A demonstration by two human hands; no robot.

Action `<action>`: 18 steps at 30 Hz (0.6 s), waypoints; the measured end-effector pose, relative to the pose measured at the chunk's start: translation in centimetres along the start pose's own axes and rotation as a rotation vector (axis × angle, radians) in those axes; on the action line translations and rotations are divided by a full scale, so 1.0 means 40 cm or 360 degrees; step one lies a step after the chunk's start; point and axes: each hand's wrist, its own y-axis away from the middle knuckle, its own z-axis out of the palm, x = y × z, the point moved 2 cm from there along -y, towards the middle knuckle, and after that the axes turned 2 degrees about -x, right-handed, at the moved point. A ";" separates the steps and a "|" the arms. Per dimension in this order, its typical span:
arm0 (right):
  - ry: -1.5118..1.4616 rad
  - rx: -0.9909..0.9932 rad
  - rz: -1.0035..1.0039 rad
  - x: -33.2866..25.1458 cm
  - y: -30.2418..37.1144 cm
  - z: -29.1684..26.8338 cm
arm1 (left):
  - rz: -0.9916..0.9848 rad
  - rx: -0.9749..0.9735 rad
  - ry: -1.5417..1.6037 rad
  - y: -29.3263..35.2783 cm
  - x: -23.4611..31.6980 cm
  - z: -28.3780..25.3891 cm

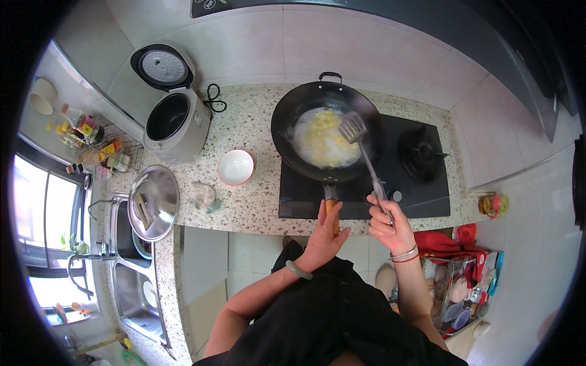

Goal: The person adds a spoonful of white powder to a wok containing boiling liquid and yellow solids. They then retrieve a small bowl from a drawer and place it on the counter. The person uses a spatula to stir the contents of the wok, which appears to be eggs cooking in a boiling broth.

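Note:
A black wok (287, 149) sits on the left side of the cooktop, with yellow, egg-like pieces in pale, cloudy liquid (323, 139) inside it. My left hand (323, 236) is closed around the wok's wooden handle (331, 210) at the near side. In my right hand (391, 229) is the handle of a metal slotted spatula (354, 129). The spatula's head is tilted over the right part of the food. Whether it touches the liquid is hard to make out.
The black cooktop (366, 204) has a second burner (422, 152) at right. On the speckled counter (256, 207) stand a red-rimmed white bowl (236, 168), an open rice cooker (183, 134) and a steel lid (160, 183). A double sink (137, 302) lies left. The dark range hood (488, 43) overhangs above.

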 end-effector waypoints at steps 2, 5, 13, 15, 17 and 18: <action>0.0038 0.0066 -0.0035 0.000 0.007 0.017 | -0.0019 -0.0002 0.0011 0.001 -0.002 0.000; 0.0128 0.0145 -0.0101 -0.003 0.015 0.032 | -0.0016 0.0002 -0.0003 0.000 0.002 -0.004; 0.0577 0.0465 -0.0221 -0.012 -0.049 0.014 | -0.0011 0.0012 -0.0001 -0.002 -0.005 0.001; 0.0515 0.0496 -0.0189 0.000 -0.059 -0.007 | -0.0004 0.0021 0.0006 -0.001 -0.007 0.004; 0.0483 0.0494 -0.0144 0.015 -0.068 -0.034 | -0.0019 0.0023 0.0008 0.000 -0.007 0.005; 0.0355 0.0396 -0.0089 0.023 -0.073 -0.049 | -0.0022 0.0024 0.0006 0.000 -0.008 0.004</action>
